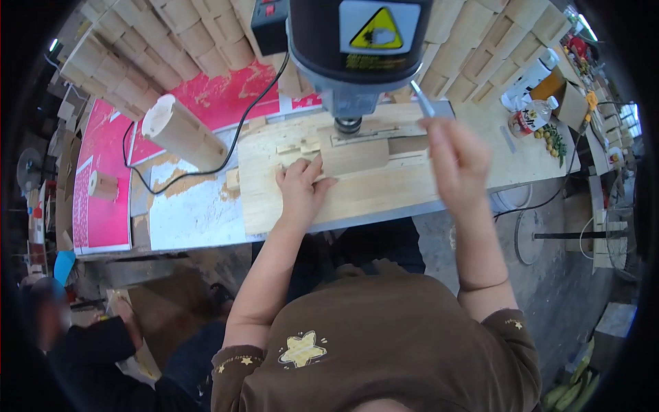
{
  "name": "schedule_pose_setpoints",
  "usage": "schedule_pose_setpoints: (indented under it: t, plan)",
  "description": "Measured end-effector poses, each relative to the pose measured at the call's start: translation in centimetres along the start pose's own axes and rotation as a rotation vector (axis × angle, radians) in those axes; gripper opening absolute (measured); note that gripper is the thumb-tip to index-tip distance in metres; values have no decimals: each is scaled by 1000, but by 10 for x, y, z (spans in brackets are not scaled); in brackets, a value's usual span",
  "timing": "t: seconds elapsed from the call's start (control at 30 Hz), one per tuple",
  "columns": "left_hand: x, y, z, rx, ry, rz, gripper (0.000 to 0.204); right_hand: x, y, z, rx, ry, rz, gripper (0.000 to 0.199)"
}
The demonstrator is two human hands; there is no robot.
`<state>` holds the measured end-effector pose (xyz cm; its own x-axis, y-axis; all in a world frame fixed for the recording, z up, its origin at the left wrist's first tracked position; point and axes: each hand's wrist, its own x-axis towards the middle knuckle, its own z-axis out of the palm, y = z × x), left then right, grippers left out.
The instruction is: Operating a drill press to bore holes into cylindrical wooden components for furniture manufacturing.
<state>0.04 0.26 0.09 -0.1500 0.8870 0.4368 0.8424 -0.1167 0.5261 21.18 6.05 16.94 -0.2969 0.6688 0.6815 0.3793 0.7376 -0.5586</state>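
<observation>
A pale wooden block [355,157] lies in a wooden jig on a wide board [274,213], right below the chuck [348,126] of a drill press [357,48]. My left hand [301,192] is at the block's left end. Its fingers bend against that end while the thumb lies along the near edge. To the right, my right hand [461,161] is raised and slightly blurred, closed around the end of the press's metal lever [423,101]. The chuck hides part of the block's far side, and the bit's tip cannot be made out.
Stacked wooden pieces [123,62] line the back. A grooved wooden cylinder [182,134] and a small one [103,185] stand left, near a black cable [237,130]. A plastic bottle [534,115] stands right. Another person's sleeve [103,343] shows at lower left; a fan [621,237] is at right.
</observation>
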Motion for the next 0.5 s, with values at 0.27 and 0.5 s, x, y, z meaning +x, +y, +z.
schedule_pose_setpoints:
  t: [0.27,0.5]
  plan:
    - [-7,2,-2,-2,-45,-11,49,-41,60,53,39,183,-245,15]
    - [-9,1,-3,-35,-42,-64,43,4,22,17,22,233,-422,3]
